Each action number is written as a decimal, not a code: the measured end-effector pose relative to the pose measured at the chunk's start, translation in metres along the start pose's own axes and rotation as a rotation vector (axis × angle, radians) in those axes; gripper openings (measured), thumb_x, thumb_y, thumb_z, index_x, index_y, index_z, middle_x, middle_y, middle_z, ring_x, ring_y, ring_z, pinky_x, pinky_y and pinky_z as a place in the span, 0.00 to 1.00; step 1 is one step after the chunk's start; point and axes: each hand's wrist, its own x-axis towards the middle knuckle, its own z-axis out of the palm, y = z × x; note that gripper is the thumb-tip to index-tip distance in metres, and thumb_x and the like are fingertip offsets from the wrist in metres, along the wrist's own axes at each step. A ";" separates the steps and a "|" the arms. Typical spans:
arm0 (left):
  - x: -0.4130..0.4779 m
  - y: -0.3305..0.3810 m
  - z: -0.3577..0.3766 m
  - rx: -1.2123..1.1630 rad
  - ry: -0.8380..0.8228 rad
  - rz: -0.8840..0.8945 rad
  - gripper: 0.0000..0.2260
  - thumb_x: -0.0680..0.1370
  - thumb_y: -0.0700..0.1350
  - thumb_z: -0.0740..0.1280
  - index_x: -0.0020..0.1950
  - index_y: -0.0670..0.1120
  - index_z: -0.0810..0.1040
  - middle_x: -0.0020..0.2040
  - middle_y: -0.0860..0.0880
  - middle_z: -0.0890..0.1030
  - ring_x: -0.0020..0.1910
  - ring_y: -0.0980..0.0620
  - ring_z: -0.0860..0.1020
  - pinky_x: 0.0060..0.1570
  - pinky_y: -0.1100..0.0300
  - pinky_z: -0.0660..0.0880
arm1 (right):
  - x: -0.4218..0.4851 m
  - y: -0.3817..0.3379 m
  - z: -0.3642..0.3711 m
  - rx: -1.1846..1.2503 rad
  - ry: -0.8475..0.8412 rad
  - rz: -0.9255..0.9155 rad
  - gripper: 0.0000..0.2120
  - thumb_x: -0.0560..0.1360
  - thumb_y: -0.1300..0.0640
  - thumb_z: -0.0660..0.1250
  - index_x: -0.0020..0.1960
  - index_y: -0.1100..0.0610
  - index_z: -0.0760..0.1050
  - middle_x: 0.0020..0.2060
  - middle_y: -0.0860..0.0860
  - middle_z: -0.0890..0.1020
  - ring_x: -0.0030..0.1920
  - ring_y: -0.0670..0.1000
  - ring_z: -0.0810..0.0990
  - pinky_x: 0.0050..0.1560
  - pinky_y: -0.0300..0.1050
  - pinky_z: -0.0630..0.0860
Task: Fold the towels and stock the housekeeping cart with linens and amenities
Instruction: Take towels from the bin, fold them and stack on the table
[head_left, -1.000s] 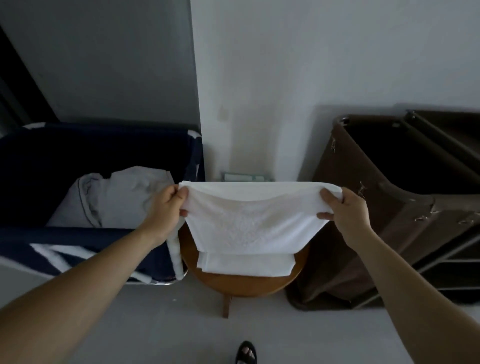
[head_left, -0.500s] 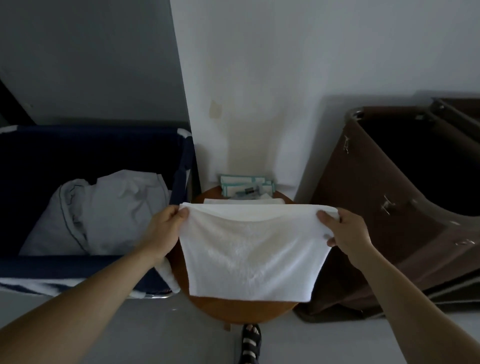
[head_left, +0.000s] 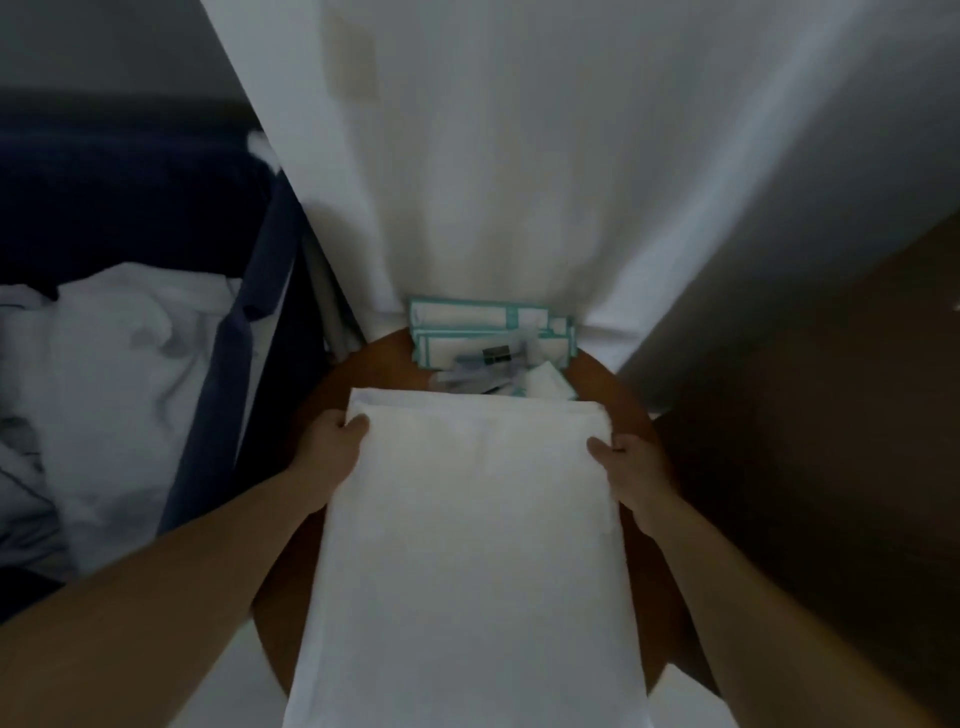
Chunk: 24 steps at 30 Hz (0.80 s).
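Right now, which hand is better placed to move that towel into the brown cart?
Probably the right hand: it grips the towel on the side nearest the brown cart. The left hand grips the side by the blue hamper.

Our towel (head_left: 472, 545) covers most of the round wooden stool (head_left: 379, 364), leaving only narrow strips of bare wood on either side. Our left hand (head_left: 332, 441) and right hand (head_left: 628, 462) grip the towel's far corners and fill those strips there. Past the towel's far edge, teal-edged packets (head_left: 488, 332) crowd the back of the stool, with the white wall (head_left: 493, 182) right behind them. On our left the navy hamper (head_left: 228, 374) stands close beside the stool, crumpled linen (head_left: 130, 364) lying in its open top. On our right the dark brown cart (head_left: 831, 441) closes that side. Above the towel the way is open.
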 end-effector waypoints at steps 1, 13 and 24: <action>0.005 -0.002 0.004 -0.031 -0.017 -0.011 0.12 0.83 0.49 0.60 0.62 0.44 0.74 0.51 0.47 0.77 0.46 0.49 0.75 0.43 0.57 0.71 | 0.005 0.007 0.004 -0.012 -0.006 0.015 0.11 0.80 0.51 0.66 0.57 0.57 0.75 0.46 0.50 0.79 0.41 0.47 0.76 0.36 0.41 0.71; 0.019 0.005 0.000 -0.138 0.084 0.149 0.09 0.83 0.50 0.59 0.59 0.49 0.75 0.50 0.53 0.78 0.46 0.54 0.76 0.40 0.61 0.70 | 0.023 0.010 0.002 0.019 0.201 -0.057 0.20 0.78 0.40 0.63 0.63 0.52 0.77 0.55 0.51 0.81 0.56 0.55 0.80 0.59 0.59 0.77; -0.011 -0.020 0.016 0.328 0.153 0.206 0.33 0.81 0.53 0.63 0.81 0.47 0.50 0.80 0.43 0.56 0.77 0.42 0.57 0.74 0.45 0.57 | -0.016 0.022 0.028 -0.382 0.311 -0.197 0.34 0.79 0.44 0.64 0.79 0.53 0.56 0.76 0.56 0.64 0.75 0.58 0.63 0.73 0.59 0.63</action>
